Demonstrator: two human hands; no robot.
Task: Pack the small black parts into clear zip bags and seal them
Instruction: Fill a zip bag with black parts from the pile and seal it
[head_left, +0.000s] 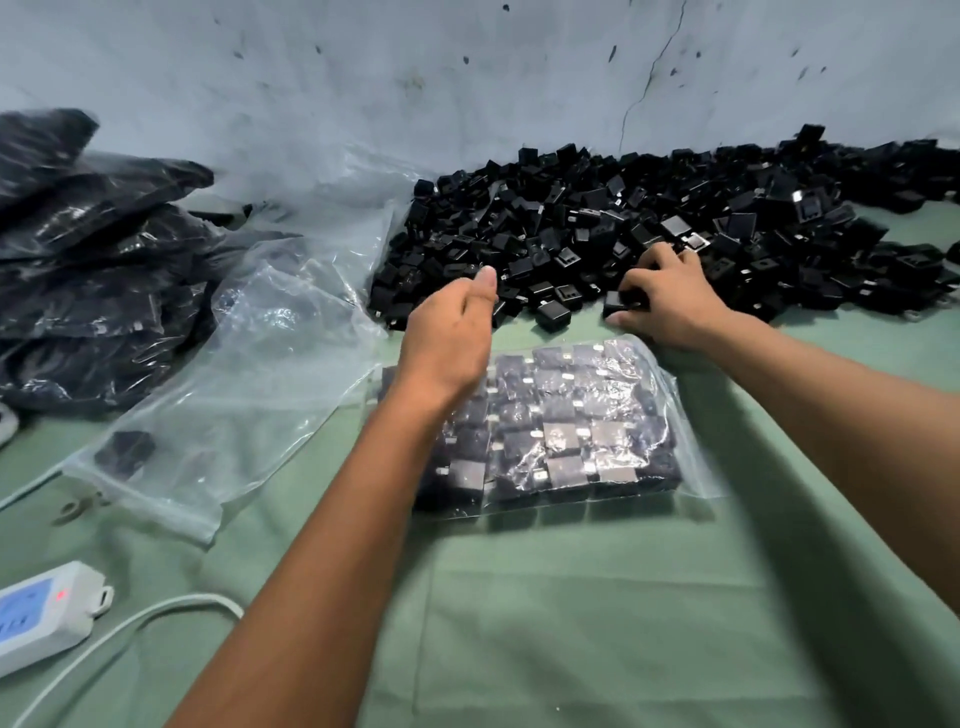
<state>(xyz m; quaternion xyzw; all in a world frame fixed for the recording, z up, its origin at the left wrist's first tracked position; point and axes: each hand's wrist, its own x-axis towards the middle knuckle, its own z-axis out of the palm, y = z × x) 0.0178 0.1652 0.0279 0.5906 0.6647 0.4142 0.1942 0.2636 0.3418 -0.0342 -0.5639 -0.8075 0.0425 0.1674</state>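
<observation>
While both arms reach forward over the green desk (571, 623), the scene reads as follows.

Left grip: the left hand (447, 338) hovers at the near edge of the heap, about 11 o'clock from the filled bag, thumb up and fingers curled loosely; whether anything sits inside them cannot be told.

Right grip: the right hand (670, 301) rests on the heap's near edge, about 1 o'clock from the filled bag, fingers bent down around one small black part (618, 304).

Loose parts: a wide heap of small black parts (649, 228) lies along the far side of the desk from 12 to 2 o'clock, up against the pale wall (415, 78).

Filled bag: a clear zip bag (566, 431) lies flat at the centre, packed with black parts in rows, just nearer than the heap; the left forearm crosses over its left edge.

Open bag: another clear zip bag (223, 395) lies at 9 to 10 o'clock, nearly empty, with one black part (124, 452) near its zip end.

Finished bags: a pile of filled bags (88, 270) sits at 10 o'clock, by the wall.

Power strip: a white power strip (47, 616) with a red light and a white cord (156, 616) lies at 8 o'clock.
</observation>
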